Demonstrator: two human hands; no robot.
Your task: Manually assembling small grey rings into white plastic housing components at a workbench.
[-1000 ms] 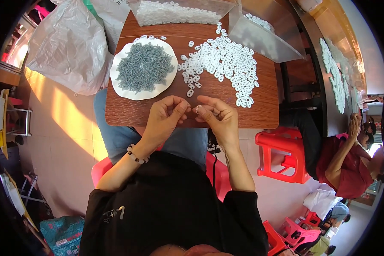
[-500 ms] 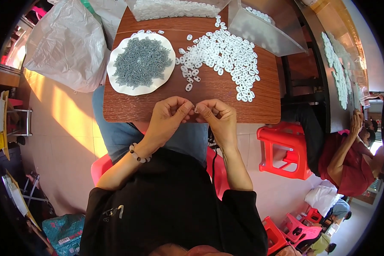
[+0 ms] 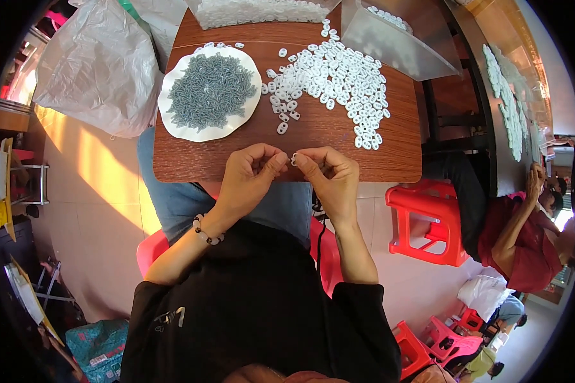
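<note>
Close together over the near edge of the table, both my hands are in a pinch. My right hand (image 3: 333, 175) grips a small white oval piece (image 3: 294, 159) between thumb and forefinger, its edge showing at the fingertips. Just left of it, my left hand (image 3: 252, 172) has thumb and forefinger pressed together; whatever they hold is hidden. Beyond the left hand, a white wavy-rimmed plate (image 3: 172, 127) bears a heap of small grey-blue screw-like pieces (image 3: 212, 89). A spread of white two-holed oval pieces (image 3: 338, 70) lies on the brown wooden table (image 3: 236, 159) beyond my right hand.
Two clear bins (image 3: 402, 51) with white pieces stand at the table's far side. A large white plastic bag (image 3: 99, 70) stands left of the table. On the right are a red stool (image 3: 428, 223) and a person in a dark red top (image 3: 524, 249) at another table.
My right hand has drawn slightly right, away from the left, and the white oval piece shows more clearly at its fingertips. The left hand stays nearly where it was.
</note>
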